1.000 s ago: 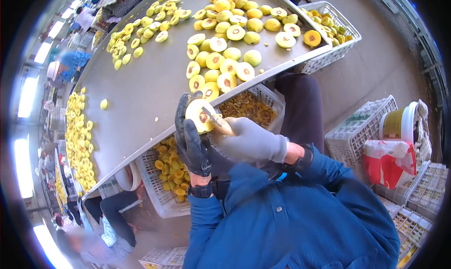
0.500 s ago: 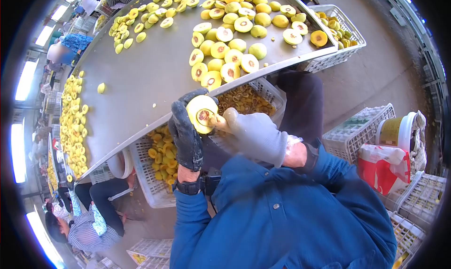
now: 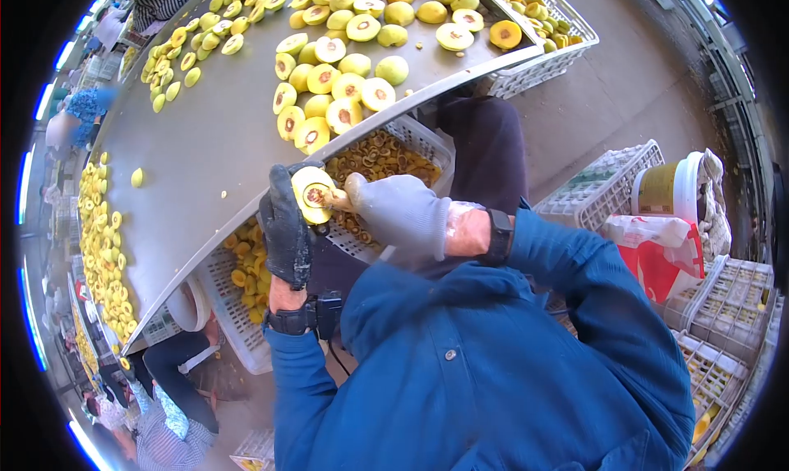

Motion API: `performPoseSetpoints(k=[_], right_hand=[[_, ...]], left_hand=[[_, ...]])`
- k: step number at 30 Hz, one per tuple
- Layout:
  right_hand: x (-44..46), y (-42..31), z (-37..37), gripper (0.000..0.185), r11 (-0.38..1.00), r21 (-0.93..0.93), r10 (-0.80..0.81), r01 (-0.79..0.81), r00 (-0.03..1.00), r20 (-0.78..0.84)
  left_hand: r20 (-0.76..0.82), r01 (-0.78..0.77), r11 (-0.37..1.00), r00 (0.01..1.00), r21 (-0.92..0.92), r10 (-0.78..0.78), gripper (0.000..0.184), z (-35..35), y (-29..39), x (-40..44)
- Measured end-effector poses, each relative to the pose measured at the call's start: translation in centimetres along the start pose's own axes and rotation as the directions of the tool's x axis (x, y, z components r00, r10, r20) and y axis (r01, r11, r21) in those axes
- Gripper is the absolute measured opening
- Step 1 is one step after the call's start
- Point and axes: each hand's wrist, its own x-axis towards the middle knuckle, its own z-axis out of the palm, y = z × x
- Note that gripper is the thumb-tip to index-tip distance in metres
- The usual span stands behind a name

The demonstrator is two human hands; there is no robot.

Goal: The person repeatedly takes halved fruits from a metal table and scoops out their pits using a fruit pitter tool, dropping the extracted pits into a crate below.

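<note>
Two gloved hands meet at a single peach half [image 3: 306,193] just off the near edge of a steel-grey desk [image 3: 185,191]. The left hand [image 3: 288,224], in a black glove, cups the fruit with its fingers closed around the rind; the right hand [image 3: 403,212], in pale grey, grips a slim tan tool [image 3: 336,199]. The peach half lies directly left of the right hand, its cut face open toward that side. Nearly round, the fruit shows no clear long axis; the tool's runs almost crosswise from the right hand to the fruit's brown centre, though blur hides the tip's exact depth. The left hand is the nearer, in full contact with the fruit, while the right reaches it through the tool, the two gloves slightly apart.

Beyond the hands, more cut peaches [image 3: 347,113] crowd the desk. Just past the right hand, a white crate [image 3: 445,163] holds brown-centred scraps; left of the left wrist, another crate [image 3: 246,348] carries yellow pieces.

Well to the right of the right hand stands a white bucket [image 3: 687,190] with a yellowish label [image 3: 656,189], its print too small to read. No brand is legible on the red-and-white bag [image 3: 657,261] beside it or on the dark wristband [image 3: 499,237] at the right wrist.
</note>
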Motion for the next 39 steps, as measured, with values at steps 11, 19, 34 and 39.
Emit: performPoseSetpoints(k=[11,19,34,39], right_hand=[[0.7,0.1,0.2,0.025,0.917,0.394,-0.063,0.053,0.998,0.013],[-0.2,-0.1,-1.1,0.026,0.985,0.171,-0.016,0.006,0.998,0.055],[-0.5,0.9,1.7,0.019,0.785,0.616,0.036,-0.062,0.998,0.054],[-1.3,0.0,-0.6,0.018,0.921,0.340,0.119,-0.191,0.968,0.220]], left_hand=[[-0.289,0.082,0.692,0.869,-0.717,-0.402,0.063,1.3,9.3,9.7],[-0.236,0.104,0.789,0.923,-0.606,-0.304,0.050,1.0,8.9,9.8],[-0.310,0.099,0.846,0.903,-0.523,-0.297,0.068,3.1,9.2,9.7],[0.111,0.300,0.672,0.944,-0.676,-0.310,0.074,1.2,7.4,10.3]])
